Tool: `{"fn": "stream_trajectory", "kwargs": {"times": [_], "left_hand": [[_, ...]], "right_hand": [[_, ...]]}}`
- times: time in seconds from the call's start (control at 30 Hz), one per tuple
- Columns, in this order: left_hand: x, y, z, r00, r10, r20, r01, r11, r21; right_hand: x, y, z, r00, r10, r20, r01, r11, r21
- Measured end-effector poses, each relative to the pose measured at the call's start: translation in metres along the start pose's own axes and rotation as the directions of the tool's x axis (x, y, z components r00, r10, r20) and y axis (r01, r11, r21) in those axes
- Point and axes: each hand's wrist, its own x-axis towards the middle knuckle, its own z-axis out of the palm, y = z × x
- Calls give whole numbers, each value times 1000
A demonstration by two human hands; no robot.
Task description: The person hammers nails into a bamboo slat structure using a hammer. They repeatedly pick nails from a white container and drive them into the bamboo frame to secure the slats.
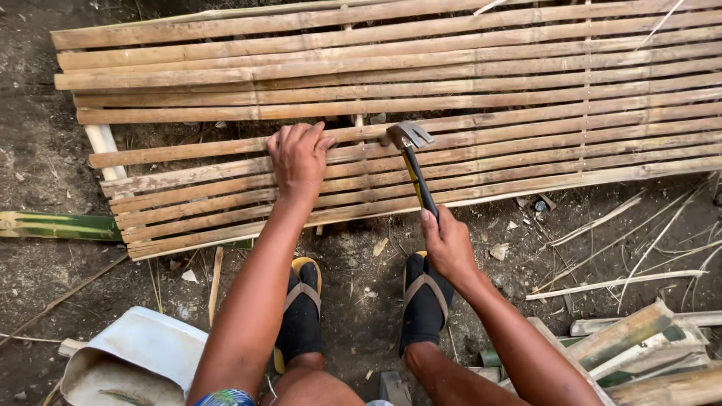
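the right hand [449, 244] is wrapped tight around the lower end of a hammer's [412, 162] handle, fingers curled fully round the dark grip, thumb lying along its top. the handle, black with a yellow stripe, runs up and slightly left from the fist, and the metal head sits at the far end, resting on or just above one of the bamboo slats [489, 124] near the middle of the panel; whether it touches the slat cannot be told. the claw side of the head points right.

the left hand [298, 154] lies flat, fingers spread and pressed down on the slats just left of the hammer head, holding nothing, palm on the bamboo. the fingertips reach up to about the same slat that the hammer head is on.

the slats run side to side, laid close together into a bamboo panel [226, 75] lying on the dirt ground [45, 150]. below the panel's near edge the person's two feet in black socks and yellow-soled sandals [301, 301] stand on the soil between the forearms. a white plastic container [143, 346] lies at the lower left, a green bamboo piece [53, 225] sticks out at the left under the panel, and a heap of split bamboo offcuts [647, 346] lies at the lower right.
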Motion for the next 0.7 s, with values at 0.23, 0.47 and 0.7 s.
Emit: {"fn": "stream_trajectory", "kwargs": {"times": [0.23, 0.47, 0.7], "left_hand": [[6, 3, -10, 991, 131, -11, -131, 991, 3], [-1, 7, -17, 988, 142, -69, -144, 989, -31], [10, 5, -19, 996, 77, 46, -74, 995, -66]], "right_hand": [[-33, -22, -26, 992, -123, -31, 125, 986, 114], [-12, -37, -3, 752, -556, -354, 655, 571, 494], [-7, -37, -20, 946, -309, -97, 324, 911, 256]]}}
